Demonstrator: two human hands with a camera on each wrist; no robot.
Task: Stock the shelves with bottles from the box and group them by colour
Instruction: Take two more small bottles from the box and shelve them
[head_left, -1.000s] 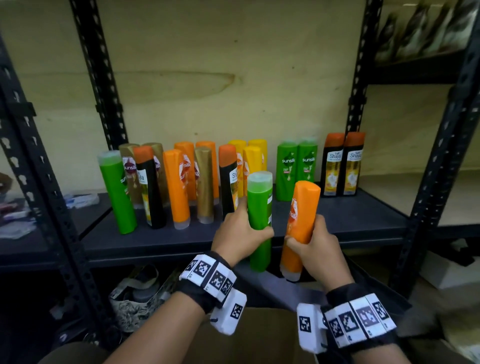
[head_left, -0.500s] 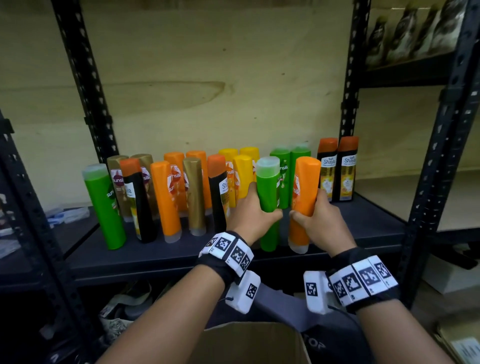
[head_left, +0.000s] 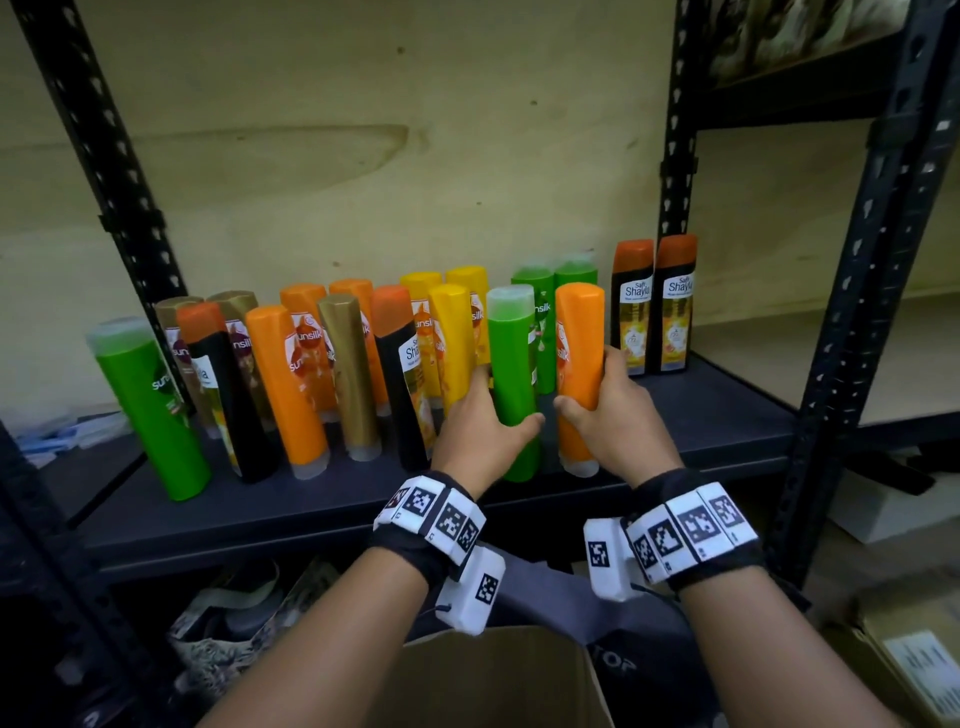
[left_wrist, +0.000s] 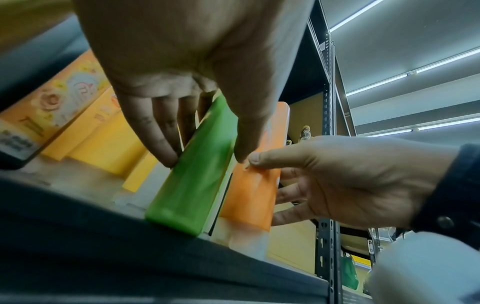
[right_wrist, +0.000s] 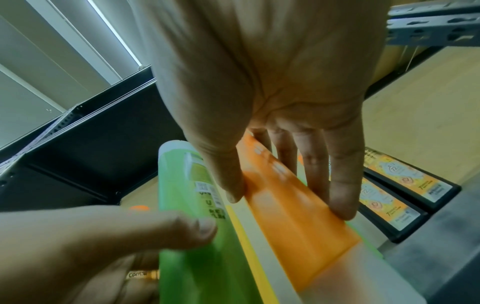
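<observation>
Green bottle (head_left: 511, 384): you hold it upright in your left hand (head_left: 480, 434), thumb in front and fingers curled behind, its base down on the front of the dark shelf (head_left: 717, 410); a second ago it hung below the shelf edge, over the box.
Orange bottle (head_left: 579, 364): your right hand (head_left: 610, 415) grips it the same way, just beside the green one, its clear cap end touching the shelf; it too was down in front of the shelf lip a second back.
Change: both hands have risen and pushed forward, and the two bottles now stand ahead of the back-row green pair (head_left: 553, 317).
Look: the green bottle is bright green with a pale translucent top and a printed label on its right side; the orange one is plain orange, fading to a clear bottom.
Shelf row: a lone green bottle (head_left: 148, 410) at far left, then gold, black-and-orange, orange and yellow bottles mixed; two black Shayla bottles (head_left: 654, 306) at the right end.
Box: the open cardboard box (head_left: 498, 680) sits below your wrists.
</observation>
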